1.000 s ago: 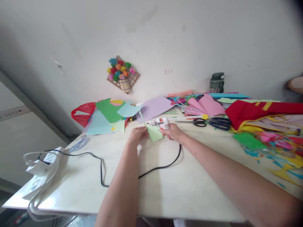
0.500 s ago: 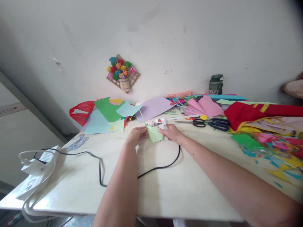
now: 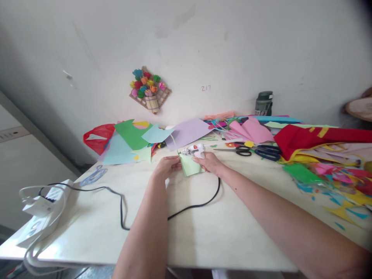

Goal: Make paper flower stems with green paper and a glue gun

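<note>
My right hand (image 3: 213, 163) is closed around a white hot glue gun (image 3: 198, 151), its nozzle pointing left over a light green folded paper (image 3: 190, 166). A pale glue stick (image 3: 223, 143) sticks out of the gun's back. The paper's left edge is pinched in my left hand (image 3: 171, 166), close to the nozzle. Some of the left fingers are hidden behind the paper. A thin pale green strip (image 3: 174, 142) rises from the paper's upper left corner. From under my right hand the gun's black cord (image 3: 200, 205) curves to the left.
Scissors (image 3: 243, 150) and dark-handled scissors (image 3: 267, 152) lie right of the gun. Coloured sheets, including a purple paper (image 3: 188, 133), line the wall. A power strip (image 3: 31, 228) sits at the left edge, a bottle (image 3: 264, 104) at the back. Paper scraps (image 3: 343, 209) spread at the right.
The glue gun's nozzle has shifted slightly left along the paper's top edge. More of the green paper's face shows now. The whole view has drifted a little.
</note>
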`<state>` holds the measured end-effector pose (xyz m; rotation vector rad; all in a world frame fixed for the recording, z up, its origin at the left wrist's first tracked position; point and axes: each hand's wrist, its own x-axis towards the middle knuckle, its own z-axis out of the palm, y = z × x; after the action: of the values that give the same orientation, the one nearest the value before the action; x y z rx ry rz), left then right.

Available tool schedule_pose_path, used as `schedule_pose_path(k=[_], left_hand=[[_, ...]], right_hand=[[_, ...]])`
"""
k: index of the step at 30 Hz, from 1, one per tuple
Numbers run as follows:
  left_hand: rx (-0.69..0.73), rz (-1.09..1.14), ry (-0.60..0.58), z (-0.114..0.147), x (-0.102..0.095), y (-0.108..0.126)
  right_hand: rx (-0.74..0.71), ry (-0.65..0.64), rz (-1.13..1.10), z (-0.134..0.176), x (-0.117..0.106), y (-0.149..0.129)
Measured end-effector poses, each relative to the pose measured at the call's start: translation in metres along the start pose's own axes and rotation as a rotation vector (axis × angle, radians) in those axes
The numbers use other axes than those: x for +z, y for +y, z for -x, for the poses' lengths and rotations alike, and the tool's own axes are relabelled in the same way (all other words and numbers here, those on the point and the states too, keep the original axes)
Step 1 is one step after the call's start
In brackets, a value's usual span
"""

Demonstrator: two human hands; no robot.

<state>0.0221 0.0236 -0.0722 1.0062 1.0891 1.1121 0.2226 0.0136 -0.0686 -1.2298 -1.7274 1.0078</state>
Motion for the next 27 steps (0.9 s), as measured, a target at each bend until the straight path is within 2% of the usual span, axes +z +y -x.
schedule_pose_path(k=[11,27], left_hand=[[0.007,0.03,0.053,0.005,0.005,0.0039],[0.009,0.079,0.038,0.0077,0.0073,0.0067]], right_hand=[[-0.012,-0.01,0.072,0.0006,-0.0012,-0.0008],[0.015,-0.011,0.135,0.0014,-0.0008,-0.003]])
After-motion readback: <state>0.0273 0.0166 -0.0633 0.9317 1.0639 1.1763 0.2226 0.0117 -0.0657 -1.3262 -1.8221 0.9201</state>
